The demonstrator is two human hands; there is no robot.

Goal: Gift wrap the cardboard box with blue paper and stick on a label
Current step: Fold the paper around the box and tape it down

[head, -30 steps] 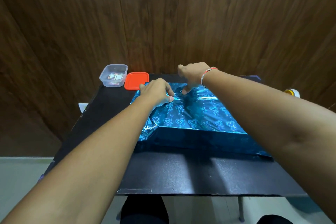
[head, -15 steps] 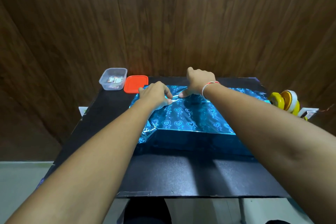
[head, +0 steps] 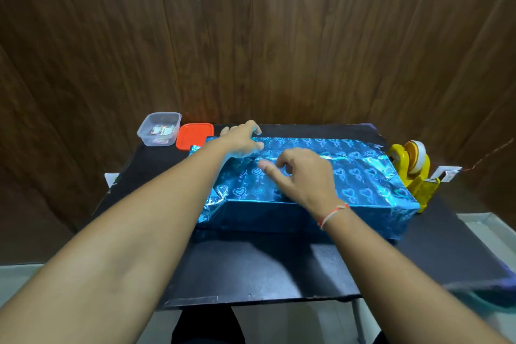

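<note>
Left hand [head: 243, 139] lies flat, fingers spread, pressing paper [head: 360, 176] at box [head: 293, 215] top seam, frame ctr. Right hand [head: 304, 173] has let go of seam & lifted, fingers loosely curled, holding nothing; likely heading for tape [head: 410, 167], ctr-right.

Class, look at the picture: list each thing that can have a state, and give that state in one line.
Wrapped box: covered in blue paper, lying flat.
Clear container: open, small items inside.
Orange lid: off, beside the container.
Tape dispenser: upright, roll loaded.
Left hand: pressing the paper.
Right hand: loosely curled, holding nothing.
</note>
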